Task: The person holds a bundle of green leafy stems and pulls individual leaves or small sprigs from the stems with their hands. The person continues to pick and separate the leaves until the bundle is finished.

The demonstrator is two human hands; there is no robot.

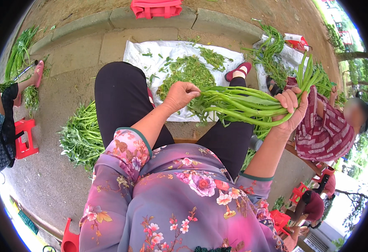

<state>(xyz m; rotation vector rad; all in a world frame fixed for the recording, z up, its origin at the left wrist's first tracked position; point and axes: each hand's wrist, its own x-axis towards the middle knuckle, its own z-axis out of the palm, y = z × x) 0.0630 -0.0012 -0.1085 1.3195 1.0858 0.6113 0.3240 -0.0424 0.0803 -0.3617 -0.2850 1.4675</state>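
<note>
A bunch of long green leafy stems, looking like water spinach, lies across in front of me above my lap. My right hand is wrapped round its stem end, with the thick cut stems sticking up past the fingers. At the leafy end on the left, my left hand is closed in a pinch; whatever is between its fingertips is too small to make out. Beneath, a white sheet on the ground bears a heap of torn green leaves and bits.
A pile of leafy stems lies by my left leg. Past the sheet are a stone kerb and a red bag. Another person sits close on my right; one more, at far left, is beside a red stool.
</note>
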